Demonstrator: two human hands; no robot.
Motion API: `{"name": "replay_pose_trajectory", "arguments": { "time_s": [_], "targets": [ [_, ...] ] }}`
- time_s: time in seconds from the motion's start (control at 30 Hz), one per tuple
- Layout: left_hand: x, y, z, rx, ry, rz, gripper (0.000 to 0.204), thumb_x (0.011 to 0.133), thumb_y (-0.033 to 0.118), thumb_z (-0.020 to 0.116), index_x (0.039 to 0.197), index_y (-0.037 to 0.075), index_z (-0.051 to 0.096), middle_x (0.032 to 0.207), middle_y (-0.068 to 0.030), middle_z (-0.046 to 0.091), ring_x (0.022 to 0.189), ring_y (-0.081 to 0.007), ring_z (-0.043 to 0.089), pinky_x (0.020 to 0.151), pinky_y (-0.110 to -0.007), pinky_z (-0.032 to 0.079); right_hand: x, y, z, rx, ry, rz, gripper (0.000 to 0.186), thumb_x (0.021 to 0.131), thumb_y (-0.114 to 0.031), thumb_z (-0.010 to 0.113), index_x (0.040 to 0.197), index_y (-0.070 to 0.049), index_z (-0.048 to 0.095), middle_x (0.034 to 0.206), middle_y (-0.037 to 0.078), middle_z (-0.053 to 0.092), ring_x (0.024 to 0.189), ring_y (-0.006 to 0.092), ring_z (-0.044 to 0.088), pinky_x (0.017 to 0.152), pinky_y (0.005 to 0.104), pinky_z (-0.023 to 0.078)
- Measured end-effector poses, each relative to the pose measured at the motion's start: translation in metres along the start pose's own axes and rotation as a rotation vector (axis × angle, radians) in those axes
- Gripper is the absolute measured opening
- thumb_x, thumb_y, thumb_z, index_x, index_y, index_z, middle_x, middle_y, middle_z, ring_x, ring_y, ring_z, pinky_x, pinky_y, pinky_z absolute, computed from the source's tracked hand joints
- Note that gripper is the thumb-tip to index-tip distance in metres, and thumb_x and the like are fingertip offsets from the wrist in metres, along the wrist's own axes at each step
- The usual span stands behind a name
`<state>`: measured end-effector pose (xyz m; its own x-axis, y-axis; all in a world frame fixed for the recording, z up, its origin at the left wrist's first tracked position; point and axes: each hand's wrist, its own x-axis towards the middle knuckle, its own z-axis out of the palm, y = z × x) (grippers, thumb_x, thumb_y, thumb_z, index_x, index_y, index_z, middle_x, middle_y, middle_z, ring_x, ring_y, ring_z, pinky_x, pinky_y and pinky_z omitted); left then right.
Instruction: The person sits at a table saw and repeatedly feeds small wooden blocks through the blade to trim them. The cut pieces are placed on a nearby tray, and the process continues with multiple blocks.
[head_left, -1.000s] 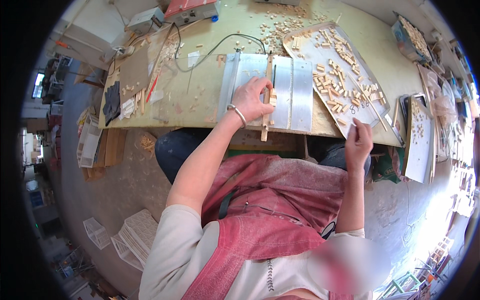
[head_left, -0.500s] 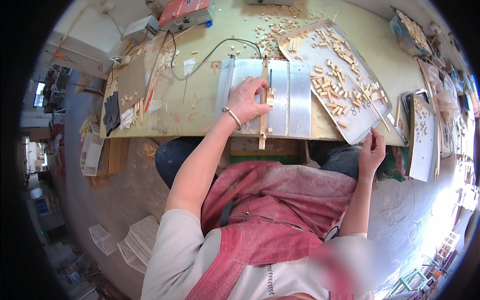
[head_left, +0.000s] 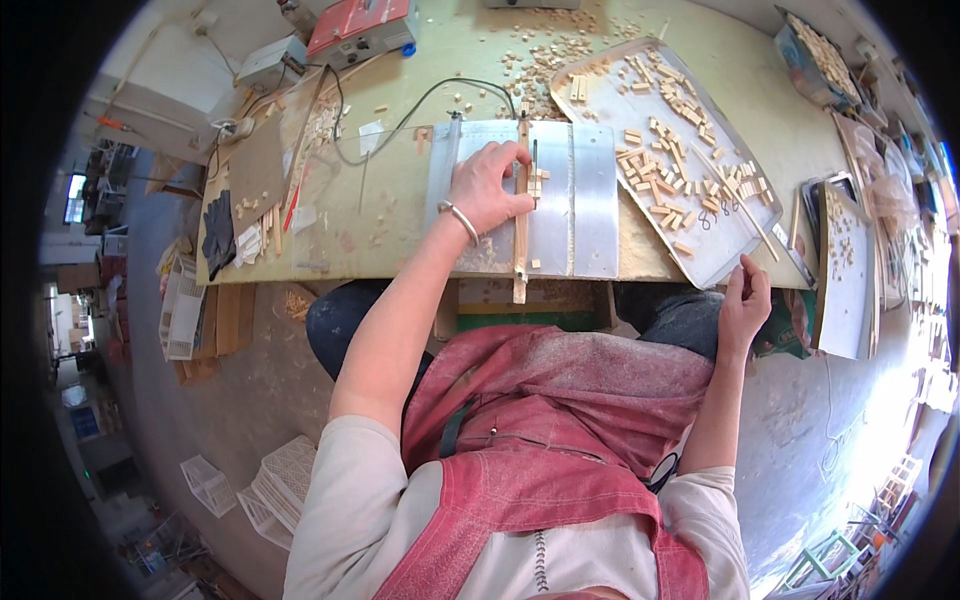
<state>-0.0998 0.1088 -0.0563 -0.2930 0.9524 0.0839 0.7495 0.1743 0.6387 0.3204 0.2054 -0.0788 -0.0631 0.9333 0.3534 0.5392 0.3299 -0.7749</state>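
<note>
My left hand (head_left: 485,185) grips a wooden strip (head_left: 521,240) lying lengthwise on a ridged aluminium plate (head_left: 590,200), with thumb and fingertips at small wooden blocks (head_left: 537,180) along it. A narrow dark slot shows beside the strip. My right hand (head_left: 745,300) is closed near the lower corner of a metal tray (head_left: 735,250) strewn with several small wooden pieces; I cannot make out whether anything is between its fingers.
A red metal box (head_left: 355,30), a grey box (head_left: 270,65) and loose cables sit at the back. Dark gloves (head_left: 218,235) and a board (head_left: 240,175) lie left. A bin of offcuts (head_left: 815,55) and another board (head_left: 845,270) are right. Scattered blocks lie behind the plate.
My right hand has moved down and rightward since a second ago. My left hand stays on the wooden strip, its fingers slightly shifted. The whole view has shifted a little.
</note>
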Motion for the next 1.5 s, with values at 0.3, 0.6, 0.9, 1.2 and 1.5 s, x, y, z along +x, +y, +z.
{"name": "replay_pose_trajectory", "arguments": {
  "time_s": [0.3, 0.6, 0.9, 1.2, 1.5],
  "targets": [
    [-0.015, 0.009, -0.005, 0.098, -0.073, 0.042, 0.047, 0.07, 0.029, 0.081, 0.112, 0.014, 0.063, 0.098, -0.0072, 0.06, 0.093, -0.0275, 0.062, 0.084, -0.041, 0.051, 0.002, 0.006, -0.003, 0.02, 0.02, 0.01, 0.02, 0.102, -0.003, 0.065, 0.119, 0.004, 0.073, 0.094, 0.001, 0.064, 0.079, 0.0076, 0.053, 0.07, 0.0236, 0.045],
    [-0.063, 0.044, -0.019, 0.045, -0.288, 0.032, 0.041, 0.073, 0.039, 0.082, 0.105, 0.017, 0.069, 0.11, -0.0097, 0.059, 0.107, -0.0321, 0.061, 0.095, -0.045, 0.048, 0.001, 0.01, -0.001, 0.025, 0.059, -0.003, 0.02, 0.1, -0.004, 0.067, 0.117, 0.003, 0.074, 0.092, 0.004, 0.066, 0.077, 0.0098, 0.055, 0.071, 0.0257, 0.047],
    [-0.118, 0.074, -0.021, 0.159, -0.233, 0.319, 0.016, 0.078, 0.02, 0.081, 0.092, 0.015, 0.076, 0.133, -0.0098, 0.06, 0.128, -0.0319, 0.053, 0.113, -0.048, 0.033, 0.006, 0.015, -0.001, 0.029, -0.071, 0.045, 0.019, 0.096, -0.004, 0.071, 0.114, 0.001, 0.076, 0.088, 0.007, 0.065, 0.073, 0.014, 0.059, 0.07, 0.029, 0.05],
    [-0.157, 0.079, -0.018, -0.058, 0.087, 0.075, 0.026, 0.082, 0.002, 0.075, 0.108, 0.007, 0.073, 0.116, -0.011, 0.069, 0.112, -0.0317, 0.063, 0.105, -0.044, 0.043, 0.067, 0.05, 0.035, -0.383, -0.34, 0.087, 0.022, 0.095, -0.013, 0.07, 0.114, -0.005, 0.074, 0.112, 0.014, 0.069, 0.103, 0.0351, 0.07, 0.089, 0.0453, 0.055],
    [-0.175, 0.074, 0.0, -0.059, 0.078, 0.045, 0.029, 0.085, -0.003, 0.07, 0.114, 0.001, 0.07, 0.114, -0.0156, 0.071, 0.109, -0.0339, 0.068, 0.099, -0.041, 0.052, 0.101, 0.067, 0.076, -0.299, -0.196, -0.033, 0.028, 0.092, -0.019, 0.073, 0.117, -0.007, 0.07, 0.123, 0.015, 0.066, 0.107, 0.0365, 0.07, 0.09, 0.0466, 0.057]
  ]
}}
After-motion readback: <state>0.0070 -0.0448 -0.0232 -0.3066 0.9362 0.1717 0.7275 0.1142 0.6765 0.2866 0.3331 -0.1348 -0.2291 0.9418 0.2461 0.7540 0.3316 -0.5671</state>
